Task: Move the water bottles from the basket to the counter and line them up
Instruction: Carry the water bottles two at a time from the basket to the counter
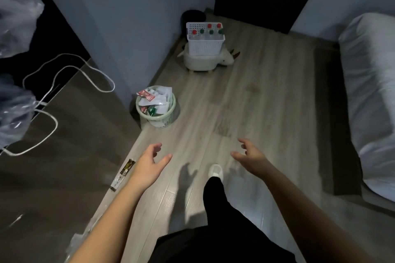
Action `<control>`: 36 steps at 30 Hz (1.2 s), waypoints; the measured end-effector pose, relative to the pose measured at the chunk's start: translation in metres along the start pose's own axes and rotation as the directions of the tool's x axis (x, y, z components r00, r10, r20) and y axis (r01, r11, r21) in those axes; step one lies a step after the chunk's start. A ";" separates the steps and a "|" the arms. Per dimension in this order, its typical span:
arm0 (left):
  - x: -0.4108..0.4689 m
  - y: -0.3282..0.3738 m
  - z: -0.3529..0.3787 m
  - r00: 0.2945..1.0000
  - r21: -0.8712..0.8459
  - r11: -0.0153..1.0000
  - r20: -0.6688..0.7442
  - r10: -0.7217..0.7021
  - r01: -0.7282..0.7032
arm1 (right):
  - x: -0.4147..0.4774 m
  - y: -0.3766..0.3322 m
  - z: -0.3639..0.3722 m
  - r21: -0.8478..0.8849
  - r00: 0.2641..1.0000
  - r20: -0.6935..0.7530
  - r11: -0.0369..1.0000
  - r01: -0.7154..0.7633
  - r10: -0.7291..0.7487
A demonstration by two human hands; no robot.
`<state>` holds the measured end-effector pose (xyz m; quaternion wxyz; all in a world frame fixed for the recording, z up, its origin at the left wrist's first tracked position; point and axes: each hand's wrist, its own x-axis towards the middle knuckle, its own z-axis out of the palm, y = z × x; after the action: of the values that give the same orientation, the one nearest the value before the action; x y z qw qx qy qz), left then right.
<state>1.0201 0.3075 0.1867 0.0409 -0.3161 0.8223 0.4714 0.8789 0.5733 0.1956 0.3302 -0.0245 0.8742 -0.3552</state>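
A white perforated basket (204, 46) stands on a small white stool (199, 62) in the far corner of the room. Several water bottles (210, 33) stand upright in it, some with red caps and some with green caps. The grey-brown counter (64, 134) runs along the left side. My left hand (150, 161) and my right hand (249, 155) are both held out in front of me above the floor, fingers apart and holding nothing. Both hands are far from the basket.
A pale green waste bin (157, 107) full of wrappers stands by the counter's far corner. A white cable (70, 68) and clear plastic bags (15, 28) lie on the counter. A bed with white bedding (372, 96) fills the right side. A dark bin (192, 16) stands behind the basket.
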 end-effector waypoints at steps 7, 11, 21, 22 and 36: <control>0.114 0.086 0.030 0.998 -0.073 0.997 -0.047 -0.039 0.036 | 0.124 -0.044 -0.092 -0.109 0.997 0.063 0.992 0.062 -0.055; 0.167 0.127 0.041 0.993 -0.130 0.990 -0.097 -0.066 0.053 | 0.189 -0.072 -0.139 -0.144 0.992 0.081 0.984 0.107 -0.096; 0.312 0.182 0.049 0.997 -0.111 0.993 -0.063 -0.038 0.031 | 0.308 -0.127 -0.189 -0.099 0.991 0.078 0.988 0.116 -0.108; 0.332 0.189 0.049 0.998 -0.114 0.993 -0.048 -0.036 0.030 | 0.324 -0.135 -0.194 -0.097 0.991 0.077 0.989 0.112 -0.105; 0.610 0.276 0.015 0.992 -0.017 0.998 0.105 0.066 -0.064 | 0.543 -0.271 -0.262 -0.075 0.999 -0.042 0.997 0.021 -0.024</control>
<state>0.3765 0.1244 0.1626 0.0666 -0.2642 0.8257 0.4939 0.2470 0.3783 0.2031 0.3062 -0.0390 0.8934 -0.3264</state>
